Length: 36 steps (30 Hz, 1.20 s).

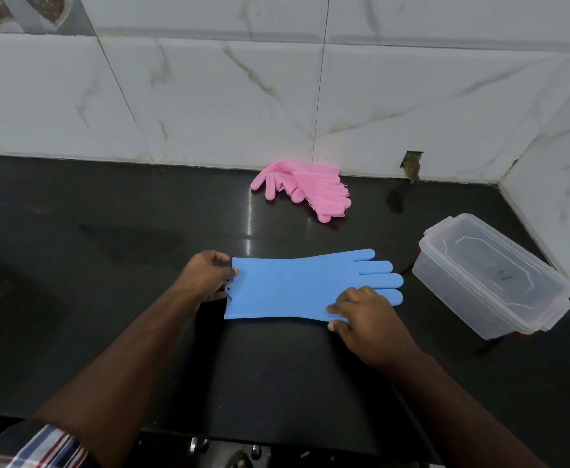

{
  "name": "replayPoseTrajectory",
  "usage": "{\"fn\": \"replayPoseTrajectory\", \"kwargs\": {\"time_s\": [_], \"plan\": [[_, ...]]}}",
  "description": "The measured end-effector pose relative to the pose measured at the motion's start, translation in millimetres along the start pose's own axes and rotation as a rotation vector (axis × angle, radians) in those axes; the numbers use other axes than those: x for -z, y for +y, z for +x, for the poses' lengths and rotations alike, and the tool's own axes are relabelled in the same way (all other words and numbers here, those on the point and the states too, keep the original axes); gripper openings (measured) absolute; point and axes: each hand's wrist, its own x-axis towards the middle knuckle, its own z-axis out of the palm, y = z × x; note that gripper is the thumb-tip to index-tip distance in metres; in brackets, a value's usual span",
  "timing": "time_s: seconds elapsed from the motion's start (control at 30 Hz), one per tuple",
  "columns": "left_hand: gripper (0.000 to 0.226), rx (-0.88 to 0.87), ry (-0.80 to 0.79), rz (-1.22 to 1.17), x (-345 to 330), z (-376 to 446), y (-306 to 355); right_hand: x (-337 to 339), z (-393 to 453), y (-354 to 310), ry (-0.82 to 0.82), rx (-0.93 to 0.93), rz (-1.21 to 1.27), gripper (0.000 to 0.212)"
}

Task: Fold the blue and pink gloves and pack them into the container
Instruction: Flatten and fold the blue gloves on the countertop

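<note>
Blue glove flat on the black counter, near the front edge and about midway along it, cuff to the left, fingers to the right and spread. Possibly two blue gloves stacked; cannot tell from this view.

Left hand at the cuff end, curled, thumb and fingers pinched on the cuff's edge. Right hand at the glove's near edge by the palm, fingers pressed down on top, thumb tucked against or under the edge; a light pinch on the blue glove rather than a full fist.

Pink gloves in a loose heap at the counter's back edge, right against the white marble-patterned wall tiles, bristled side partly up, fingers toward the front and right. Well apart from the blue glove.

Clear plastic container toward the counter's right edge, near the back right corner, lid on, angled diagonally. Near the blue glove's fingertips, not touching them.

Small broken hole in the tile at the foot of the wall, right of the pink gloves.

Striped sleeve at the lower left corner of the view, on the left arm.
</note>
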Motion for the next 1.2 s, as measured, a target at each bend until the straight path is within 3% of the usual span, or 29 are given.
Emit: {"fn": "replayPoseTrajectory", "kwargs": {"time_s": [0.2,0.3,0.4,0.53,0.6,0.87,1.2], "plan": [[0.033,-0.08,0.047,0.188,-1,0,-11,4,2,5,0.019,-0.053,0.132,0.028],[0.034,-0.096,0.075,0.221,0,0,-15,15,8,17,0.22,-0.296,0.23,0.026],[0.031,-0.083,0.087,0.215,3,0,-18,23,11,42,0.388,-0.508,0.136,0.031],[0.025,-0.045,0.065,0.214,7,-1,-20,19,15,56,0.287,-0.705,0.289,0.047],[0.016,-0.028,0.069,0.213,8,0,-20,17,18,58,0.304,-0.754,0.411,0.044],[0.006,0.018,0.033,0.146,11,2,-19,26,27,60,0.471,-0.781,0.607,0.022],[0.012,0.045,0.021,0.089,13,5,-22,33,27,49,0.577,-0.71,0.595,0.024]]}}
